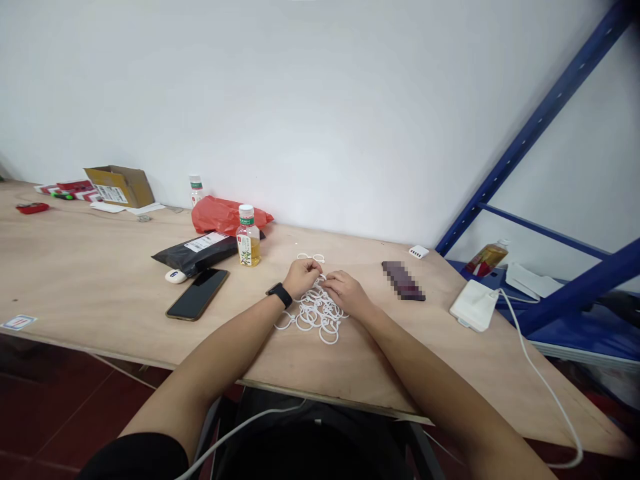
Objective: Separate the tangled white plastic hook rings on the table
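We've got pale, grainy wooden table up front, loose tangle of thin, round white rings heaped on it. Glossy rectangular phone off left. At heap's far side, our left hand and right hand pinch slim white loop between fingertips. Farther back: clear bottle, crinkly red bag, smooth white wall.

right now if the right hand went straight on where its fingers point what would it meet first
The right hand would probably meet the left hand first, apart from a white ring between them, though depth is unclear.
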{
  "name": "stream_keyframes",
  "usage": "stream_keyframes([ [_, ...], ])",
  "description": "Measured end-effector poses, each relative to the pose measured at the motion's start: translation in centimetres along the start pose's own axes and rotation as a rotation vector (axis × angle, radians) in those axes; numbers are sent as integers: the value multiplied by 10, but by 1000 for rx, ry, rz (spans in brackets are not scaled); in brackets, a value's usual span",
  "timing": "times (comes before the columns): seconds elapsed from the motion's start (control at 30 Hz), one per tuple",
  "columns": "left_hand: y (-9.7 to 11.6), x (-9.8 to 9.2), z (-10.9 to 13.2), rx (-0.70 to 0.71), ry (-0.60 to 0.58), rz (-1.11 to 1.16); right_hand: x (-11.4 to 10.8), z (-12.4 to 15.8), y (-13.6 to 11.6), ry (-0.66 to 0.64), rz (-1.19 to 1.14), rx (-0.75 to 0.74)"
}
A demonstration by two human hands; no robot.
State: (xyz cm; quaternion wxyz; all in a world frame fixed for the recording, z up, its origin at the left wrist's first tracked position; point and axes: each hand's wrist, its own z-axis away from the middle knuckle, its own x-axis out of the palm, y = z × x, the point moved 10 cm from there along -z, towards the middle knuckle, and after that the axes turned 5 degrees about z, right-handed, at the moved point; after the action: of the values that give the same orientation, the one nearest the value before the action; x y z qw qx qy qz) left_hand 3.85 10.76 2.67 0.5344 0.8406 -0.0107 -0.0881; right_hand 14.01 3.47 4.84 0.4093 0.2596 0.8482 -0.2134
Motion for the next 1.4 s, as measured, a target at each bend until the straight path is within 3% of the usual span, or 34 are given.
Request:
stream_keyframes([
  [0.1,-5,-2,0,-1,-15,-65,-4,-2,16,49,-78,104],
  [0.2,-7,2,2,-2,-94,-273,-3,-5,63,87,-149,366],
  [0.33,-2,14,7,58,-234,-571,30,-23,109,-164,10,477],
  [0.43,5,15,8,126,-236,-648,56,-34,125,-376,172,478],
  [0.5,6,14,8,143,-235,-660,64,-36,129,-446,240,482],
  [0.67,1,9,6,153,-194,-652,59,-28,124,-449,267,469],
  [0.77,2,8,4,170,-159,-642,42,-19,116,-328,200,453],
  [0.9,19,10,6,280,-143,-559,23,-4,99,-132,-100,442],
  [1.0,33,17,11,349,-186,-503,25,9,85,-95,-380,469],
  [1.1,38,26,16,352,-263,-478,24,17,74,-44,-520,490],
  [1.4,35,17,16,265,-171,-339,5,8,50,19,-371,430],
])
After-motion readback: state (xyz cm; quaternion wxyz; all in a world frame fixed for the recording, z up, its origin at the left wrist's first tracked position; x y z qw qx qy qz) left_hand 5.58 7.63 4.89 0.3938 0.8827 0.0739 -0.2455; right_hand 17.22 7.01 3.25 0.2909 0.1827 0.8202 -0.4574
